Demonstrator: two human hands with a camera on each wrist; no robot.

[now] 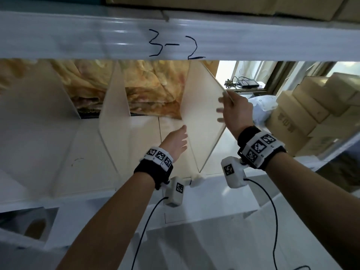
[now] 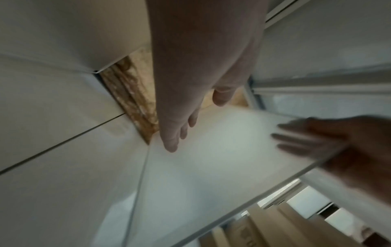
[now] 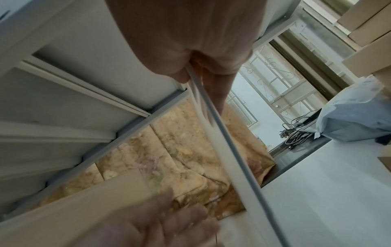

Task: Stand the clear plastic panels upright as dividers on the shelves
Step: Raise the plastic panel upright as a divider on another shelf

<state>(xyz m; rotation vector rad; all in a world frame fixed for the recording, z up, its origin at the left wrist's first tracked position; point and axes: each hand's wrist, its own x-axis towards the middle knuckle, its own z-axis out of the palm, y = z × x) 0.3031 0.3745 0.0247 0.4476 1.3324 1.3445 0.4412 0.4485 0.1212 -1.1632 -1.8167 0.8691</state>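
Observation:
A clear frosted plastic panel (image 1: pixel 200 117) stands tilted on the white shelf (image 1: pixel 144 133), leaning to the right. My right hand (image 1: pixel 227 109) grips its near upper edge, and its fingers show through the plastic. The thumb and fingers pinch that edge (image 3: pixel 224 143) in the right wrist view. My left hand (image 1: pixel 178 140) lies with straight fingers against the panel's left face, low down by the shelf floor; the left wrist view shows this hand (image 2: pixel 180 132) beside the panel (image 2: pixel 222 158). Two more panels, a middle panel (image 1: pixel 115 114) and a left panel (image 1: pixel 39 98), stand upright further left.
The upper shelf beam (image 1: pixel 175 39), marked 3-2, hangs close above. Floral fabric (image 1: pixel 148 90) hangs behind the shelf. Stacked cardboard boxes (image 1: pixel 303 114) and a plastic bag (image 1: pixel 262 106) sit to the right. A small white clip (image 1: pixel 197 179) sits on the shelf's front edge.

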